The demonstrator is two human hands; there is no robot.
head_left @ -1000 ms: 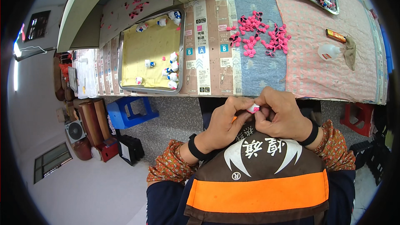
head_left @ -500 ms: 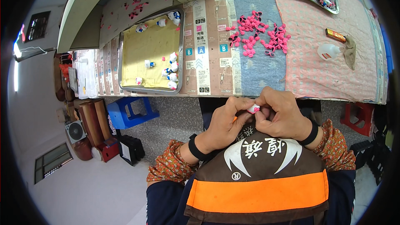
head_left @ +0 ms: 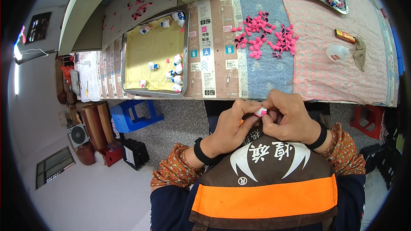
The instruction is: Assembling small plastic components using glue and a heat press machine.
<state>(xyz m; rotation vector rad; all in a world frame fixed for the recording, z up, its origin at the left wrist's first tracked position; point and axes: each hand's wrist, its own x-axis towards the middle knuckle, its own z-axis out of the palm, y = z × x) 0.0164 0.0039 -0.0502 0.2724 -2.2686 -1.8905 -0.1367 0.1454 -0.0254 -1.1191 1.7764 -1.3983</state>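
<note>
head view, looking down: both forearms come up from the lower edge and bend inward, so the left hand (head_left: pixel 233 124) and the right hand (head_left: pixel 291 117) meet close in front of the chest, just short of the near edge of the surface (head_left: pixel 325 72). each wrist wears a dark band over a patterned sleeve. the fingers of both hands curl toward each other, and their tips pinch a small pink and white piece (head_left: pixel 260 111) between them; the left hand grasps it from the left, the right hand closes on it from the right, thumbs touching it. the piece sits at the top of the joined hands, between the fingertips, above a brown and orange apron (head_left: pixel 265 188).

ahead and to the left of the left hand lies a metal tray (head_left: pixel 186 51) with a yellow liner, holding several small white figures (head_left: pixel 176 70) scattered mostly along its right side. straight ahead of the hands, well apart, a heap of pink pieces (head_left: pixel 267 38) rests on blue cloth. farther ahead and right, another tray (head_left: pixel 338 0) holds many small figures. to the right of the right hand, a small clear bottle (head_left: pixel 336 52) lies on pink cloth.
</note>
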